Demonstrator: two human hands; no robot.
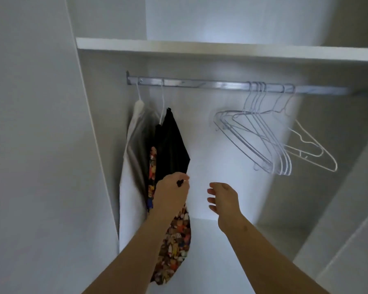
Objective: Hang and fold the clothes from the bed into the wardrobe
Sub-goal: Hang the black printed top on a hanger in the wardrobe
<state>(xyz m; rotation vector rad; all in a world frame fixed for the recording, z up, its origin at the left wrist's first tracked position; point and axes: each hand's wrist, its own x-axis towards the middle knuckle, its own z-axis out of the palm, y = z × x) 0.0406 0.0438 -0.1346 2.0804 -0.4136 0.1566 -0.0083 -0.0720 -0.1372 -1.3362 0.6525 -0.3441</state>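
A metal rail [200, 84] runs across the open wardrobe. At its left end hang a white garment [132, 166] and, beside it, a black garment with a colourful print [170, 145] on a white hanger. My left hand [171, 196] grips the black garment's lower edge, fingers curled round the cloth. My right hand [223, 198] hovers to the right of it, fingers loosely spread, holding nothing. Several empty wire hangers [270, 141] hang on the rail's right part.
A white shelf [221, 49] spans the wardrobe above the rail. The left side wall [89, 124] stands close to the hung clothes. A lower white surface [210, 251] lies beneath my arms. A door or panel [348, 219] is at the right.
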